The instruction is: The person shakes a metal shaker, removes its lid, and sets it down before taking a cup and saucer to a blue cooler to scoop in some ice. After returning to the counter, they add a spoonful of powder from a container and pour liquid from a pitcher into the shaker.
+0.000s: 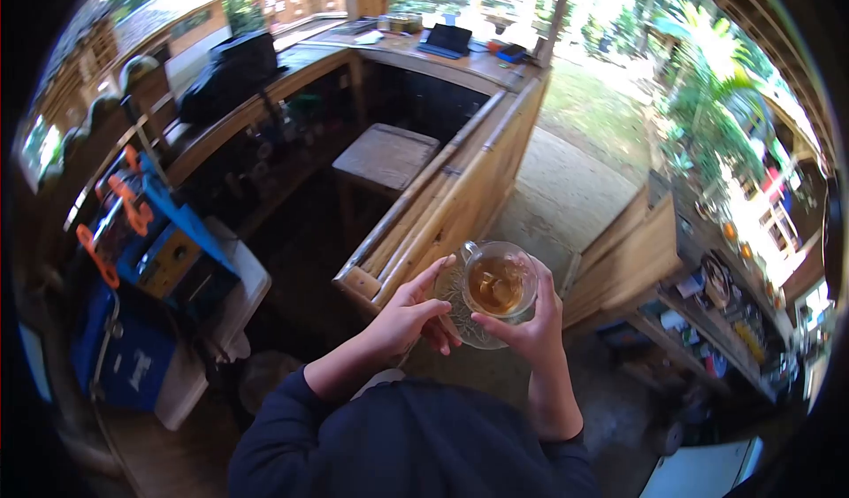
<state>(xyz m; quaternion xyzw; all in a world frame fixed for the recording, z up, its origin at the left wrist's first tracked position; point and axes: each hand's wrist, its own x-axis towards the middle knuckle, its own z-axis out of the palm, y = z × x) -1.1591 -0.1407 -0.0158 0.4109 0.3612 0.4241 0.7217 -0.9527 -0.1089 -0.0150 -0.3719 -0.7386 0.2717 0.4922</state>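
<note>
A clear glass teacup [485,291] with amber liquid in it is held out in front of my body, its handle pointing to the upper left. Below it is a patterned glass saucer [460,314], partly covered by the cup and my fingers. My left hand [414,314] grips the saucer's left edge, thumb over the rim and the other fingers partly underneath. On the other side, my right hand [536,325] curves around the cup, with the thumb along its near side and the fingers at its right wall.
Ahead stands a wooden counter [442,202] with a small wooden stool [386,155] behind it. A dark tablet [445,42] rests on the far countertop. Loaded shelves [712,321] are at the right. A blue box [124,348] stands at the left, and a concrete path [570,180] leads outside.
</note>
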